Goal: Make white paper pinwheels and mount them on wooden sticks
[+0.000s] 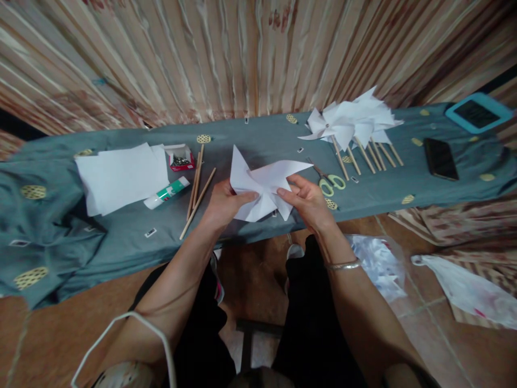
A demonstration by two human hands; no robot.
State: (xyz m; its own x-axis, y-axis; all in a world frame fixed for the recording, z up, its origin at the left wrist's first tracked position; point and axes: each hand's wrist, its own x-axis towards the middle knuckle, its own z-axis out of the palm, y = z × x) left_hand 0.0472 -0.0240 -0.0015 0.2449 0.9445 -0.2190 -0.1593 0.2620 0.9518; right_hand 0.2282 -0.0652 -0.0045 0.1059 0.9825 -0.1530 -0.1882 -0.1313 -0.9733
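Note:
Between my two hands is a white paper pinwheel (264, 180), its points folded toward the centre and no stick visible on it. My left hand (226, 202) grips its left side, thumb lying on top of the paper. On the right side my right hand (307, 199) pinches it with the thumb near the middle. Several wooden sticks (196, 186) lie just left of my left hand. A pair of scissors (331, 182) with pale green handles rests beyond my right hand. At the back right, finished-looking pinwheels on sticks (355, 121) lie overlapping in a row.
White paper sheets (123, 180), a glue stick (167, 193) and a small red box of metal pins (180, 157) sit at left on the grey-green cloth (133, 253). A phone (440, 159) and a blue-framed tablet (479, 113) lie right. Plastic bags (377, 264) are on the floor.

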